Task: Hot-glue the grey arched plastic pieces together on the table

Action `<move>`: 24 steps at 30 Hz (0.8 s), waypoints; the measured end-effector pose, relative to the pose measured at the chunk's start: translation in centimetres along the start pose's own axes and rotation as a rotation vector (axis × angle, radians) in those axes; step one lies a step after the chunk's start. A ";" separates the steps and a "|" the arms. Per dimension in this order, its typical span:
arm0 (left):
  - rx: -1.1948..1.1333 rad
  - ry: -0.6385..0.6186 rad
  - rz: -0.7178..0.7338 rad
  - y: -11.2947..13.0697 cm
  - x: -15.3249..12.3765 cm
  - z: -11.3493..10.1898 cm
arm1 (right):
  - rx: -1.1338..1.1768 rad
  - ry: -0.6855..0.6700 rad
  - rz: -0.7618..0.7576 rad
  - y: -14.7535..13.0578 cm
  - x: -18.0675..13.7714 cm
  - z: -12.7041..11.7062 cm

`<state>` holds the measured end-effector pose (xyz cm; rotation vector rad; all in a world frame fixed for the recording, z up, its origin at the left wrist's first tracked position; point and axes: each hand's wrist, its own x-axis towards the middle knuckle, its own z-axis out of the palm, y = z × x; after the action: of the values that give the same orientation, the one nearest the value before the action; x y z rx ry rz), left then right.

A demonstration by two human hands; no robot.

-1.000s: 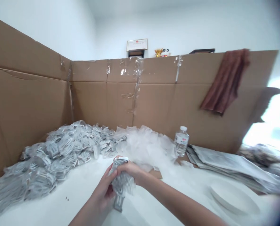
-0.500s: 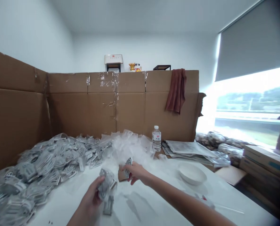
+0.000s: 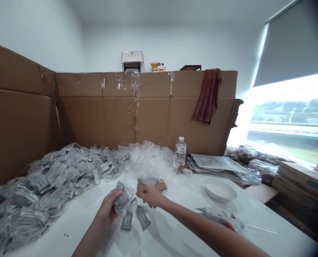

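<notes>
My left hand [image 3: 107, 210] is closed around a crumpled clear plastic bag [image 3: 123, 201] with grey metal parts in it. My right hand [image 3: 149, 195] is just to its right, fingers curled in a pinch near the bag's opening; whether it holds anything is unclear. Two flat grey metal pieces [image 3: 143, 216] lie on the white table [image 3: 175, 232] right below both hands. A big heap of the same bagged metal parts [image 3: 49, 182] covers the left side of the table. A pile of empty clear bags [image 3: 150, 162] lies behind my hands.
Tall cardboard walls [image 3: 95, 114] fence the table's left and back. A water bottle [image 3: 180, 150], stacked newspapers [image 3: 218, 166], a white bowl [image 3: 220, 191] and a glue gun [image 3: 223, 217] lie to the right. A brown towel [image 3: 208, 94] hangs over the cardboard.
My right hand took a metal piece out of the bag and it now lies on the table beside another one. The camera swung to the right, then settled.
</notes>
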<state>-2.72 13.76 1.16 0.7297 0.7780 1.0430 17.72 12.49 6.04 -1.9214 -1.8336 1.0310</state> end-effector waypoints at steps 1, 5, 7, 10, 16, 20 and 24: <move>0.014 -0.018 0.003 -0.1 0.0 0.0 | 0.023 0.019 -0.041 -0.6 0.2 -0.5; 0.071 -0.074 -0.001 -0.7 0.1 -0.1 | 0.122 -0.030 -0.231 -3.2 0.9 -1.7; 0.090 -0.086 -0.009 -1.0 0.4 -0.1 | 0.137 -0.091 -0.297 -4.0 1.2 -1.8; 0.111 -0.090 -0.021 -1.1 0.6 -0.2 | 0.149 -0.141 -0.329 -4.2 1.6 -1.6; 0.106 -0.022 -0.012 -0.9 0.7 -0.3 | 0.194 -0.135 -0.302 -1.9 1.9 -3.0; 0.096 0.062 0.000 -0.6 0.6 -0.3 | 0.165 -0.040 -0.285 0.6 1.4 -4.8; 0.089 0.096 0.009 -0.4 0.3 -0.2 | 0.095 0.069 -0.282 3.2 0.5 -5.6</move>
<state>-2.68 13.93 0.67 0.7634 0.9093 1.0635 23.76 13.96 7.69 -1.5683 -1.9117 0.9285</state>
